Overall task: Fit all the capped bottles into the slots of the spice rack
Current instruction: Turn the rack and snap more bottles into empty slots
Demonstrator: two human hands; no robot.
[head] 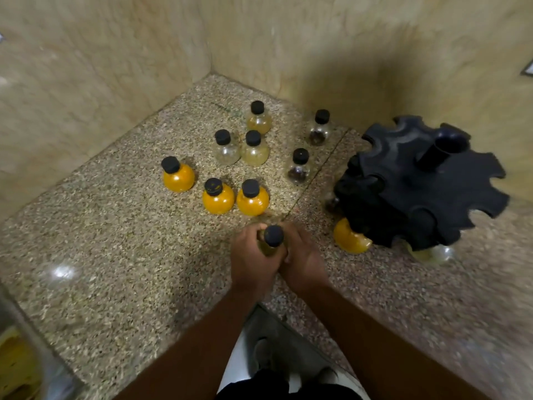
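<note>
Both my hands hold one small bottle with a black cap (273, 235) and pale yellow contents, above the counter near its front edge. My left hand (253, 262) wraps its body from the left and my right hand (302, 255) closes on it from the right. Several capped bottles stand loose on the counter: three orange ones (178, 177), (218, 199), (252, 200), two pale yellow (258, 121), (254, 153), one clear (227, 153), two with dark contents (318, 134), (299, 171). The black round spice rack (418, 186) stands at the right, with an orange bottle (350, 239) and a pale one (432, 254) hanging in its lower slots.
The speckled granite counter (115, 241) fills a corner between two beige tiled walls (86, 67). A seam in the stone runs diagonally past the rack. A metal container with yellow contents (17, 362) sits at the lower left edge. The floor and my feet show below the counter's edge.
</note>
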